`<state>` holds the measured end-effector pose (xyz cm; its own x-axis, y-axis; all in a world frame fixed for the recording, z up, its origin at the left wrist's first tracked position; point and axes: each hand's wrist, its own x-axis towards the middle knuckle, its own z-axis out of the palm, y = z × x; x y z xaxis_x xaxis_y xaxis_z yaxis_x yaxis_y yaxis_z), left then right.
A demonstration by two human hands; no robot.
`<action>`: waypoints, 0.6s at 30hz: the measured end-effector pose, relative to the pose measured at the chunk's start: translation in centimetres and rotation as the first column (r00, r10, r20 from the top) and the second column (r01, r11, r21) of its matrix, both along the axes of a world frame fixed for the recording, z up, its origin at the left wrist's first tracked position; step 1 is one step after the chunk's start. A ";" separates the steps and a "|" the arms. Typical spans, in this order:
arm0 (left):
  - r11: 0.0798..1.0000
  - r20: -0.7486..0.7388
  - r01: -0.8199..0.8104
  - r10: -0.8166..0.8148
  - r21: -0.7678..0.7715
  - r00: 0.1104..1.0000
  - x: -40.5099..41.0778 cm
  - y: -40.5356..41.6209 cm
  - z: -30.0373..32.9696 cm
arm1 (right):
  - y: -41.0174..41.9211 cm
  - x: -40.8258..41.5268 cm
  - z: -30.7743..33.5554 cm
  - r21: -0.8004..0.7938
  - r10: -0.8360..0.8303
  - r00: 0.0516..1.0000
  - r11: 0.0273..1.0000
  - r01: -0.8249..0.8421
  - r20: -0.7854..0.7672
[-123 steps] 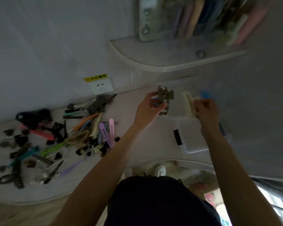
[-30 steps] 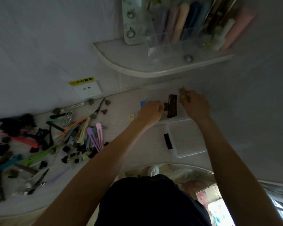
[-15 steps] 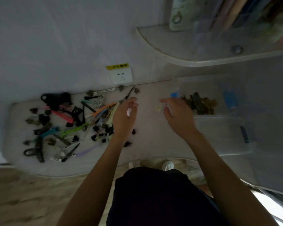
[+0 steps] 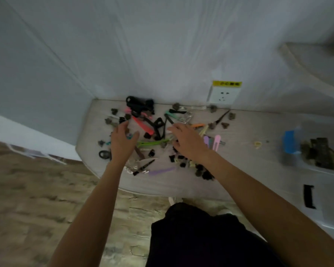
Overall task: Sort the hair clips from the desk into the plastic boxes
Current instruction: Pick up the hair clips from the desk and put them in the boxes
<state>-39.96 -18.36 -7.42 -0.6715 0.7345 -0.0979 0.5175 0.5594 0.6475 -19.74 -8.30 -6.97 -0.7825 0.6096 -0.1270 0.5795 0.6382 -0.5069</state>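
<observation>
Both hands, the left hand and right hand, hovered with slack, empty fingers over the hair clips strewn on the worktop. Pinching one clip type cleanly, then carrying it right to the plastic box, would serve best.

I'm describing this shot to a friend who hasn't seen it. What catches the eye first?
First, the bright jumble of hair clips strewn across the pale desk, with the left hand and right hand spread over it. Next, the white wall socket with a yellow label behind it, and the plastic box of dark clips at the right edge.
</observation>
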 end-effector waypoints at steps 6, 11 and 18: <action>0.990 -0.051 0.135 -0.134 0.032 0.990 -4.9 3.6 -0.1 | 1.6 -6.6 -0.8 -0.041 -0.011 0.992 0.999 0.016 0.129; 0.883 -0.162 0.452 -0.467 -0.122 0.869 -8.1 8.4 -1.2 | 2.6 -8.4 -1.9 -0.080 -0.085 0.968 0.991 0.106 0.235; 0.737 -0.350 0.520 -0.668 -0.431 0.657 -10.1 11.0 -1.6 | 3.5 -6.4 -2.2 -0.004 -0.208 0.964 0.977 0.212 0.166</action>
